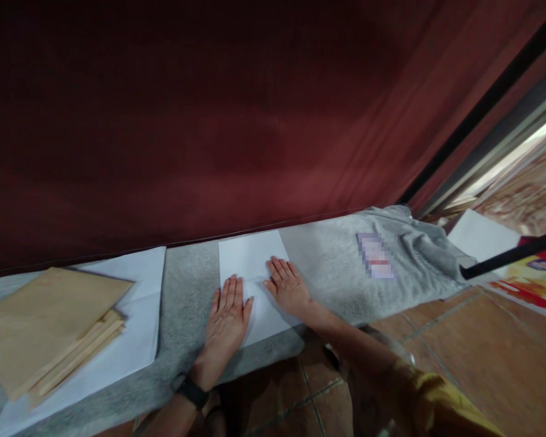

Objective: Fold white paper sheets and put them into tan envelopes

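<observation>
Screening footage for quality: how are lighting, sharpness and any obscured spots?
Head view: red backdrop darkens toward the upper left; white sheet at centre is brighter; left hand and right hand look fairly clear; a pixelated patch covers something on the grey cloth; far-right brown background looks smeared.
</observation>
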The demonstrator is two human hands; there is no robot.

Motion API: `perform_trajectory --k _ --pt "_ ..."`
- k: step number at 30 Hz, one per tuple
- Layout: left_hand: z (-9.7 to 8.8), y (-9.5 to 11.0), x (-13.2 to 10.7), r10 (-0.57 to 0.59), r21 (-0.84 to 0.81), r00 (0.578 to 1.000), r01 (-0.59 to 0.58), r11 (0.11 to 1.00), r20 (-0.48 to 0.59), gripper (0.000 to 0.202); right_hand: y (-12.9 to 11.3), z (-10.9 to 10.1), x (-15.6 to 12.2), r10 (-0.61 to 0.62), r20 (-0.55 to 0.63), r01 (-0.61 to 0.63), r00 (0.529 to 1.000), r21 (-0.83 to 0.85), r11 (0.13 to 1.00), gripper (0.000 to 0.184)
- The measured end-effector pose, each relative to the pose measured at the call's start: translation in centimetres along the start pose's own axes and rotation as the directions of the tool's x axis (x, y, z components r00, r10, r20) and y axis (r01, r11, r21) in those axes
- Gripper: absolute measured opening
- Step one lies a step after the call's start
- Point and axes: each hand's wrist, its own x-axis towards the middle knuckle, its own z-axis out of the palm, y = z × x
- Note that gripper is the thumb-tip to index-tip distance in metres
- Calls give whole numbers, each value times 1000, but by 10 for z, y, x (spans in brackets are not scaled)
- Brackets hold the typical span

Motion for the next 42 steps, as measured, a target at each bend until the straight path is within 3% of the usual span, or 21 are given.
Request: perform_trajectory --k 8,16,21,26,29,33,42 --pt "6 -7 -1 -13 18 1000 13 1000 -18 64 21 -6 -10 111 8 -111 994 -29 993 61" --pt "-3 -2 5 -62 71 996 57 996 64 58 -4 -17 -12 132 18 -133 991 73 988 55" --pt "5 17 -3 -138 74 990 139 988 -14 56 -20 -8 -21 39 -35 -34 999 119 992 53" --pt "12 41 -17 55 0 997 -55 998 -58 55 -21 3 -27 -96 -62 100 993 74 992 53" --pt "14 48 -18 68 -13 995 -69 998 -78 55 -16 3 -26 -131 -66 135 989 56 989 54" --pt "11 40 -19 56 -36 995 -59 998 -82 58 -6 2 -23 -74 -77 78 994 44 996 57" --pt "-3 1 -22 -32 -56 998 28 998 -63 65 23 -7 -26 33 -45 -35 998 -30 999 59"
